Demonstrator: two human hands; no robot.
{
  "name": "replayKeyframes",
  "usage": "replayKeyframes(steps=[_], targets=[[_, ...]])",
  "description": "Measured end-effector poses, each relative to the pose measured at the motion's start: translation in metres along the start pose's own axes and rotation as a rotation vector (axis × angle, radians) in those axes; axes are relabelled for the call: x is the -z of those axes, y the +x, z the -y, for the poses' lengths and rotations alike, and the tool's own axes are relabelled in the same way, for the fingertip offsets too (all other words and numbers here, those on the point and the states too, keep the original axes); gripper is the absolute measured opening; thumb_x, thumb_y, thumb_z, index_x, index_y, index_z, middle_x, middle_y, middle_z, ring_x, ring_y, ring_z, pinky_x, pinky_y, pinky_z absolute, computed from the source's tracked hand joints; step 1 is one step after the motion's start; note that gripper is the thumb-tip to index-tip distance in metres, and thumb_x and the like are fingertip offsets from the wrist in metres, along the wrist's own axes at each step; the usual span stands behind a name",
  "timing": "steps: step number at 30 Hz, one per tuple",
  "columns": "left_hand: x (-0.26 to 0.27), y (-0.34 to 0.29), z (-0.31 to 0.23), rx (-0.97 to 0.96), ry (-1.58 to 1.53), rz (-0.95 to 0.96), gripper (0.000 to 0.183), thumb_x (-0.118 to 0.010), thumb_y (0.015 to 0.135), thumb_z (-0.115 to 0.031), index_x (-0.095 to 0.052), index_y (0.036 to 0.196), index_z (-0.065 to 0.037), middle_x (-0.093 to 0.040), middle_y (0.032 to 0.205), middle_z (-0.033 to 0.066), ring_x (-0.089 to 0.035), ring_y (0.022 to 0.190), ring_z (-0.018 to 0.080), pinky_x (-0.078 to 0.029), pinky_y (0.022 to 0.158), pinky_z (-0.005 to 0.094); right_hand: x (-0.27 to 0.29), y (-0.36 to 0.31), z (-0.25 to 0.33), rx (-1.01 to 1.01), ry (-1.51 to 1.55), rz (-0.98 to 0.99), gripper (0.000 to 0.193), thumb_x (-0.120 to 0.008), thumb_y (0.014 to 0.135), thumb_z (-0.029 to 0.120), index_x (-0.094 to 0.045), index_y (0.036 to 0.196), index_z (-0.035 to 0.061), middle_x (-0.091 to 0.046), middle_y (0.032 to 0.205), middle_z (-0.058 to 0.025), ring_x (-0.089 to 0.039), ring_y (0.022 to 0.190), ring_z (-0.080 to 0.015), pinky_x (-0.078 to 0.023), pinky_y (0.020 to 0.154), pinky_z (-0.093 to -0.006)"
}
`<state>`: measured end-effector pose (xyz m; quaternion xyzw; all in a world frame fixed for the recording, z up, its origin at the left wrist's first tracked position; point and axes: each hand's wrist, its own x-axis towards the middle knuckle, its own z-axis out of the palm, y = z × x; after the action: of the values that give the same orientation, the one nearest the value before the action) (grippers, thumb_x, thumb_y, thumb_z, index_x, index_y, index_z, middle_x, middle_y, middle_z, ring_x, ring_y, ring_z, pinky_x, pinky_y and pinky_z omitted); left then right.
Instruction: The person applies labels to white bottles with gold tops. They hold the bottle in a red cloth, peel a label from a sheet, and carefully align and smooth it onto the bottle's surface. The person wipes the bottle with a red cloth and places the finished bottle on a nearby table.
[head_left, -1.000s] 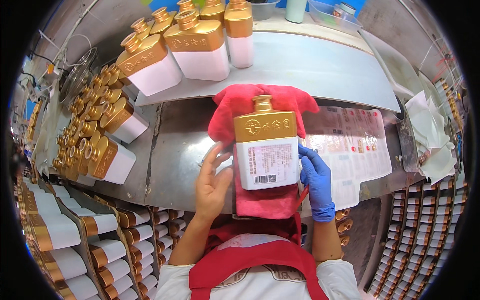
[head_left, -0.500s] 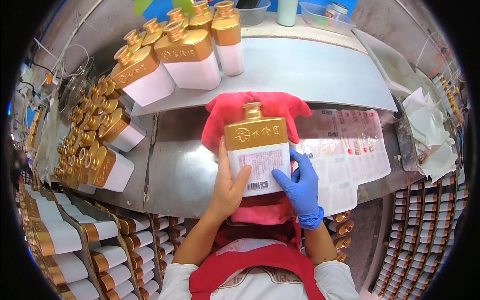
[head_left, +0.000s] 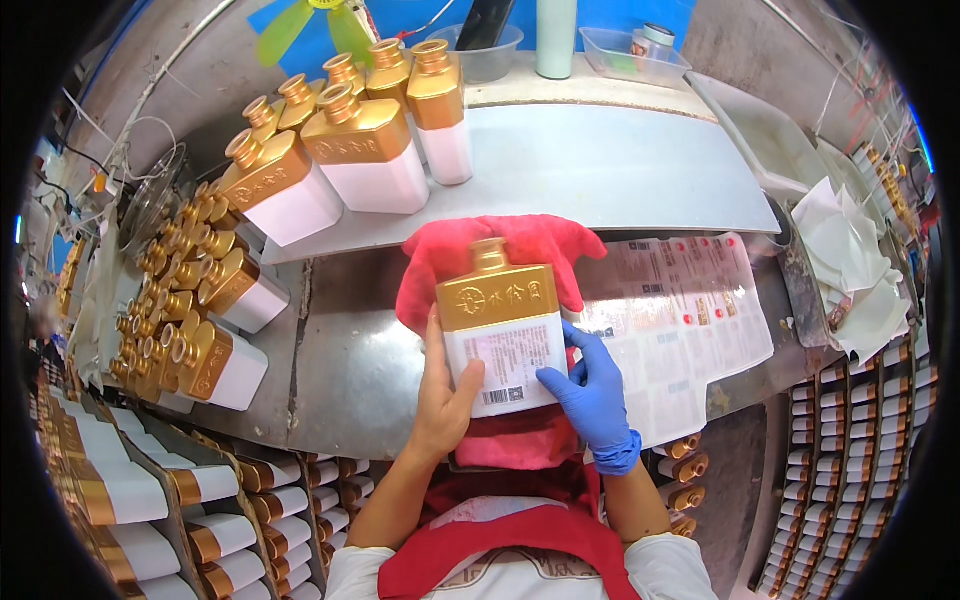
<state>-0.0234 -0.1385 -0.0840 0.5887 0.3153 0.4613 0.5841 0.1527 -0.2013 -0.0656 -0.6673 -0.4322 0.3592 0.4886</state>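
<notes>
Between my two hands is a flat bottle [head_left: 500, 300] with a gold shoulder and neck and a white lower body. Its neck points away from me, and a printed label [head_left: 512, 362] lies on the white face turned up. My bare left hand [head_left: 446, 390] grips the left side, thumb on the front near the label. My right hand [head_left: 592, 388], in a blue glove, closes on the lower right edge, its thumb pressed at the label's right side. Fingers behind the bottle are hidden. Under the bottle lies a red cloth [head_left: 420, 285].
Sheets of printed labels [head_left: 690, 330] lie right of the cloth. Several gold-and-white bottles [head_left: 375, 165] stand on a raised grey board [head_left: 600, 165]; more crowd the metal table's left side. Racks of bottles [head_left: 225, 535] flank me. White crumpled paper [head_left: 845, 250] sits far right.
Both hands still hold the bottle. The whole scene sits slightly lower in view, and the bottle appears a little lower and further left.
</notes>
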Motion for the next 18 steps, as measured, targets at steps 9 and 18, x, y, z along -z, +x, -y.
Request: replayKeyframes(steps=[9, 18], targets=[[-0.007, -0.002, -0.003, 0.009, -0.001, -0.020, 0.077, -0.051, 0.095, -0.010, 0.004, 0.146, 0.007, -0.033, 0.143, 0.0171, -0.039, 0.127, 0.0208, -0.029, 0.106, 0.0305, -0.002, 0.004, 0.000, -0.030, -0.027, -0.026, 0.052, -0.075, 0.077, 0.014, -0.057, 0.125, 0.0029, -0.055, 0.086, 0.0006, -0.040, 0.057, -0.0048, -0.039, 0.055, -0.0219], [-0.003, -0.003, -0.010, 0.010, 0.029, -0.014, 0.074, -0.048, 0.093, -0.004, 0.001, 0.148, 0.005, -0.028, 0.147, 0.0140, -0.033, 0.131, 0.0178, -0.026, 0.108, 0.0300, -0.007, 0.005, 0.000, -0.040, -0.033, -0.049, 0.053, -0.076, 0.076, 0.013, -0.057, 0.123, 0.0005, -0.052, 0.077, 0.0039, -0.036, 0.057, -0.0027, -0.036, 0.053, -0.0194]])
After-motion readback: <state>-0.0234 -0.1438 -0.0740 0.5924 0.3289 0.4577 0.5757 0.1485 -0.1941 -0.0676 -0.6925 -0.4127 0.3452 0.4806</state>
